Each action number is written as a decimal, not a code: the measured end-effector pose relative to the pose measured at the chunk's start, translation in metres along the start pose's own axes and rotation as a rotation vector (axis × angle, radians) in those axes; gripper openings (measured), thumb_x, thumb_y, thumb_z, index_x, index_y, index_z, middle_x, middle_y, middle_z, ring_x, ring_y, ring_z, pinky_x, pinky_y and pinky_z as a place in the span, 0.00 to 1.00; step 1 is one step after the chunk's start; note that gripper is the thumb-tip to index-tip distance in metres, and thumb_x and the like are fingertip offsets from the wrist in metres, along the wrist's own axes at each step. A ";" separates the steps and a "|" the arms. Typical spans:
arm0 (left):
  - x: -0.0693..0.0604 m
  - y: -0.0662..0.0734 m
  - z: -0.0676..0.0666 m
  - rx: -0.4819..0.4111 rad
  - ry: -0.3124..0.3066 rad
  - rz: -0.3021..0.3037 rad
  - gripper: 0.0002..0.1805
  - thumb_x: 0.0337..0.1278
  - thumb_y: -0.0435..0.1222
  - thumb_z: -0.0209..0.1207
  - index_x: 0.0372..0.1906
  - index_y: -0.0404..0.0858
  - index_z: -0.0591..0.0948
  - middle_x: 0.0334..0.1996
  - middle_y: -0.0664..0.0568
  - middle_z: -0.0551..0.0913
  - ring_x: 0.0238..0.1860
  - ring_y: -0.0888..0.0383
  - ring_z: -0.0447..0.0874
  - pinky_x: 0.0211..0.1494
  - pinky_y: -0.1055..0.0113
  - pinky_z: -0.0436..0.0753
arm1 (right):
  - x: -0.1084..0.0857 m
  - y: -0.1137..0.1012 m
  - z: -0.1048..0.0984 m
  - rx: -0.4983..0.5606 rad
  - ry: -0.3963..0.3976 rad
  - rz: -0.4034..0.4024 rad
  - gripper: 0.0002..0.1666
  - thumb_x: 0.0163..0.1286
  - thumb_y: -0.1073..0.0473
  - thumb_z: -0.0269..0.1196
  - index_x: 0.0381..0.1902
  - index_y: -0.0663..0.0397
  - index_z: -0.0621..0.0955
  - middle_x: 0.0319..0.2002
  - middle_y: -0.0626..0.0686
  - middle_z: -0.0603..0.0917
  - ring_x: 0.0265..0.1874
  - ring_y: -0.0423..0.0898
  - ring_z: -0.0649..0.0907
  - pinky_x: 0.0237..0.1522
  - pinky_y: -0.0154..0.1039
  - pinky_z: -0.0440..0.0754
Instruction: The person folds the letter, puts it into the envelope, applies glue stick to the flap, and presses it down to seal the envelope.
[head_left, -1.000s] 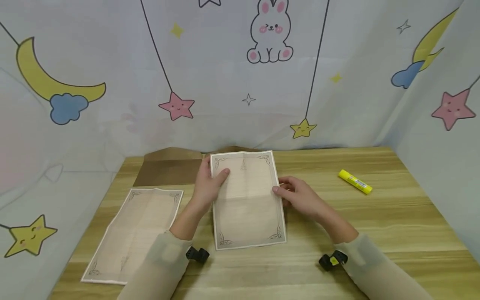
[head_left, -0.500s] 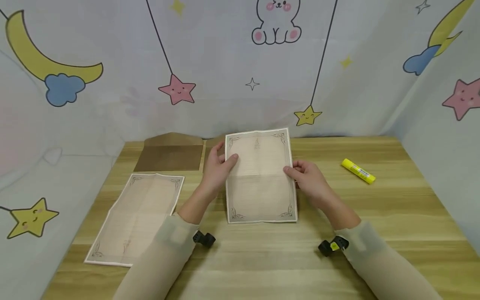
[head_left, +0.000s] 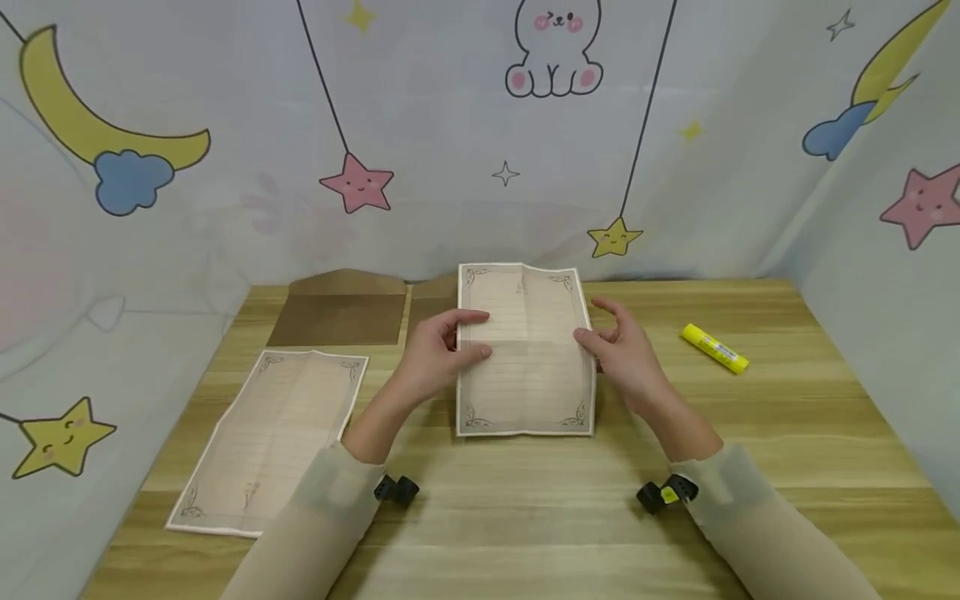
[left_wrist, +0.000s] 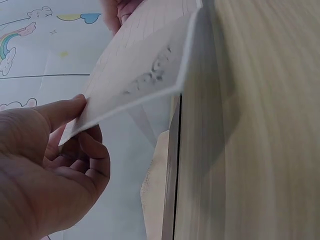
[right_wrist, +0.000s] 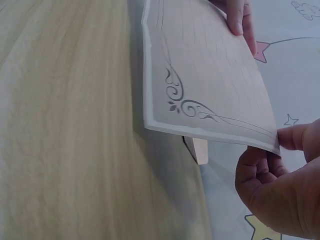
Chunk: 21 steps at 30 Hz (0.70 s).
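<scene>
Your held sheet is pale beige, with faint ruled lines, a white rim and dark scrollwork corners. The second sheet, by the left edge of the tabletop, shows you the same beige, white and scrollwork. Along the far edge your envelopes are brown; toward the far right corner lies a bright yellow tube. Your sleeves are cream.

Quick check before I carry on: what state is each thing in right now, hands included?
Held sheet: unfolded, creased, raised
Left hand: pinching the sheet's left edge
Right hand: pinching its right edge
Other sheet: unfolded, creased, lying down
Left envelope: flap open
Right envelope: partly hidden, flap looks open
Glue stick: on its side, looks capped
</scene>
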<state>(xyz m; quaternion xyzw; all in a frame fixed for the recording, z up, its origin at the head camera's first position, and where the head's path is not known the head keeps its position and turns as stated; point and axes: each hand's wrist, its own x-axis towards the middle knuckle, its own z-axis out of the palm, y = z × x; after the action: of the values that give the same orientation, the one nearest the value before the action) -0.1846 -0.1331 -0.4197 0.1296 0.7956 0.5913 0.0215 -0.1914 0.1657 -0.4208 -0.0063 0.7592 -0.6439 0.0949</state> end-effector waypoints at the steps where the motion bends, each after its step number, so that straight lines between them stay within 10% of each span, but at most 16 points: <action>1: 0.000 0.002 0.000 0.030 0.009 0.002 0.25 0.64 0.29 0.72 0.65 0.36 0.84 0.50 0.43 0.87 0.35 0.56 0.83 0.36 0.67 0.85 | -0.001 -0.001 -0.001 -0.007 -0.009 -0.025 0.41 0.82 0.57 0.63 0.84 0.52 0.58 0.53 0.66 0.87 0.43 0.50 0.89 0.46 0.42 0.88; 14: -0.002 0.013 0.001 0.255 0.048 0.034 0.25 0.66 0.36 0.73 0.66 0.39 0.83 0.62 0.48 0.84 0.48 0.55 0.82 0.48 0.61 0.82 | -0.011 -0.010 -0.005 -0.425 -0.051 -0.267 0.29 0.73 0.60 0.72 0.69 0.59 0.79 0.51 0.60 0.83 0.38 0.51 0.80 0.35 0.35 0.81; 21: -0.006 0.017 0.000 0.314 0.065 0.106 0.12 0.68 0.38 0.71 0.53 0.41 0.89 0.43 0.54 0.86 0.31 0.57 0.78 0.32 0.65 0.79 | -0.015 -0.011 -0.003 -0.491 0.026 -0.384 0.15 0.77 0.58 0.69 0.57 0.57 0.86 0.44 0.52 0.86 0.35 0.52 0.82 0.34 0.38 0.81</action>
<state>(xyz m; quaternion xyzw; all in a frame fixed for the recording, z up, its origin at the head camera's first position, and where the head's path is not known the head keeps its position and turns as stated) -0.1760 -0.1297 -0.4044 0.1540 0.8705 0.4641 -0.0561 -0.1785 0.1683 -0.4072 -0.1641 0.8781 -0.4474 -0.0428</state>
